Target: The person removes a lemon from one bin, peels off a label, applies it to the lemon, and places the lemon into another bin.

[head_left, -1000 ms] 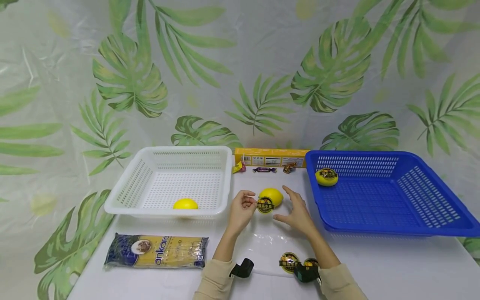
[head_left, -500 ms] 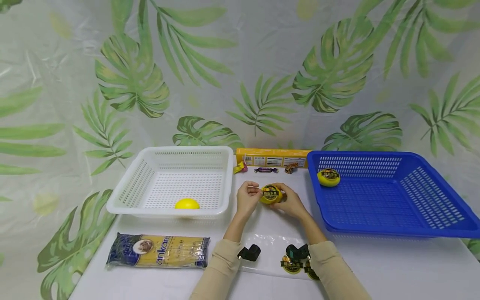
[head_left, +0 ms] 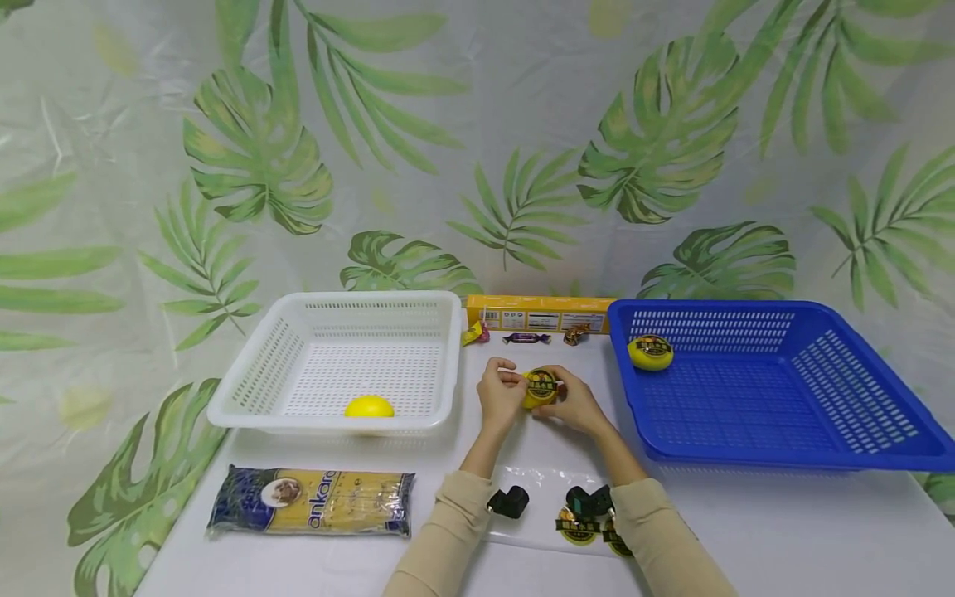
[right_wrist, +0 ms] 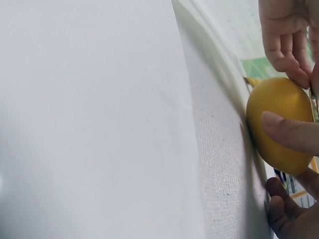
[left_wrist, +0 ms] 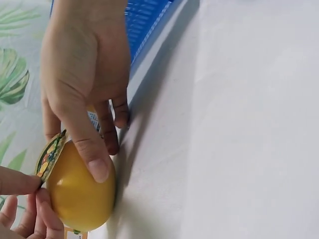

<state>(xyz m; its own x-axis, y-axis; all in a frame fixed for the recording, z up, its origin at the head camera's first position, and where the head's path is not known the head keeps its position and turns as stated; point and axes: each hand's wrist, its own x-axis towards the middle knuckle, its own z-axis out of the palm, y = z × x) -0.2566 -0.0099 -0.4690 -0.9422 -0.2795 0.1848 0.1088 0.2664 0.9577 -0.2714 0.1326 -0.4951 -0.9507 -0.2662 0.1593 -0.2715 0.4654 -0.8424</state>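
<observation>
From the head camera, both hands met on a white table (head_left: pixel 746 539), between a white basket (head_left: pixel 261 365) and a blue basket (head_left: pixel 858 448). The left hand (head_left: pixel 498 396) and right hand (head_left: pixel 574 404) together held a yellow lemon (head_left: pixel 539 390) that bore a round dark sticker (head_left: pixel 540 384). The left fingers were curled and pinched at the sticker's edge; the right fingers curled round the fruit's other side. A second lemon (head_left: pixel 369 406) lay in the white basket, and a stickered lemon (head_left: pixel 650 351) lay in the blue one. A pasta packet (head_left: pixel 312 499) lay near the front left, spare stickers (head_left: pixel 578 525) sat near the right sleeve, and a yellow box (head_left: pixel 539 313) with wrapped sweets (head_left: pixel 526 337) stood at the back.

From the left wrist camera, the right hand (left_wrist: pixel 84 79) gripped the lemon (left_wrist: pixel 79 191), thumb pressed on its skin and fingers curled behind. A left fingertip (left_wrist: pixel 17 180) touched the sticker (left_wrist: pixel 50 155) at its rim.

From the right wrist camera, the lemon (right_wrist: pixel 279 124) sat against the table's cloth, the right thumb (right_wrist: pixel 291 132) lay across it, and the left hand's fingers (right_wrist: pixel 286 42), held close together, touched its top.
</observation>
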